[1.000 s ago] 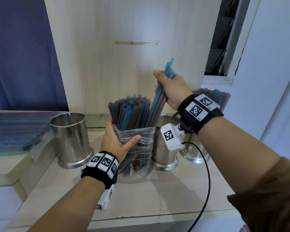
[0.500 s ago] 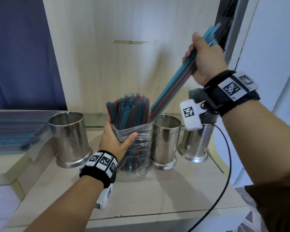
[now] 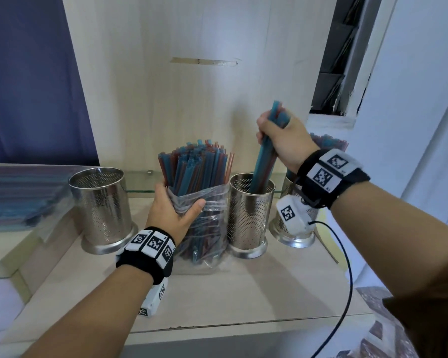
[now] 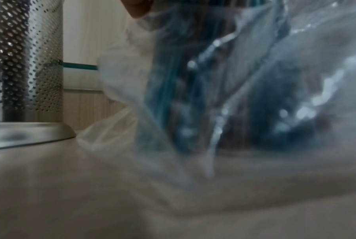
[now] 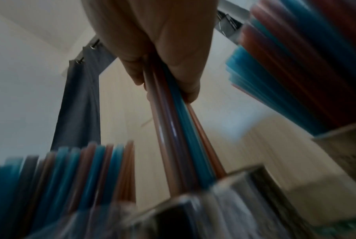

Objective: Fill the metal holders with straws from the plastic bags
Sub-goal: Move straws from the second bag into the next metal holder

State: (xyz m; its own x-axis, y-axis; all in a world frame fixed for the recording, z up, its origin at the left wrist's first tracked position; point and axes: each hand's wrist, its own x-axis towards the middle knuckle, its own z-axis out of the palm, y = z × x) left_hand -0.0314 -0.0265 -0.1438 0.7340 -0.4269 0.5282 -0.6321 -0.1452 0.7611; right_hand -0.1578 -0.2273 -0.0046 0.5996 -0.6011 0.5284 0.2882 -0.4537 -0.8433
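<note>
A clear plastic bag full of blue and red-brown straws stands upright mid-shelf; my left hand grips it around the middle. The bag fills the blurred left wrist view. My right hand grips a bundle of straws whose lower ends sit inside the middle metal holder. In the right wrist view the bundle runs from my fingers down to the holder's rim. An empty holder stands at the left. A holder at the right, partly hidden by my wrist, carries straws.
The holders stand on a pale wooden shelf before a wooden back panel. More bagged straws lie flat on a glass-topped ledge at the left. A black cable hangs from my right wrist over the shelf's front edge.
My right hand pulled the bundle out of the bag, swung it up and right, then lowered its ends into the middle holder. My left hand kept its hold on the bag.
</note>
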